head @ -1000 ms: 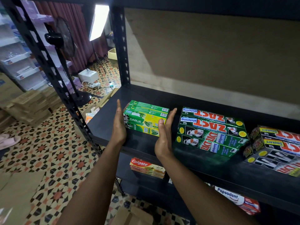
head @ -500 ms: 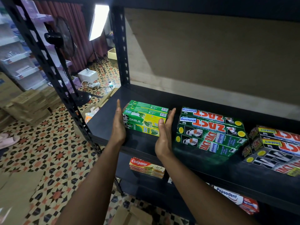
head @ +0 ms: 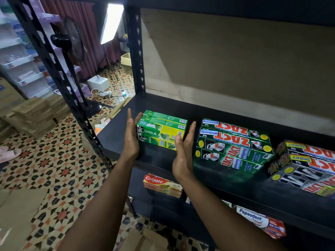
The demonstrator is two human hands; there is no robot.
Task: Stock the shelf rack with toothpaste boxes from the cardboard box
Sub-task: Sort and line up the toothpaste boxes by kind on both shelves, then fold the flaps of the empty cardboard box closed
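Bare left hand (head: 131, 140) and right hand (head: 183, 153), bare forearms (right thumbnail in view)

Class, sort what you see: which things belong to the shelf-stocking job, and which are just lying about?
Job: Darlie boxes, Zact boxes, shelf rack, left hand, right hand.
Lying about: standing fan, studio light, pink sandal, white box.

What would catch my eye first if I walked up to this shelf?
Two open hands, the left hand and the right hand, flank a stack of green Darlie toothpaste boxes near the left end of the black shelf. To the right of the stack sit dark green Zact Whitening boxes, then Zact Smokers boxes at the far right.
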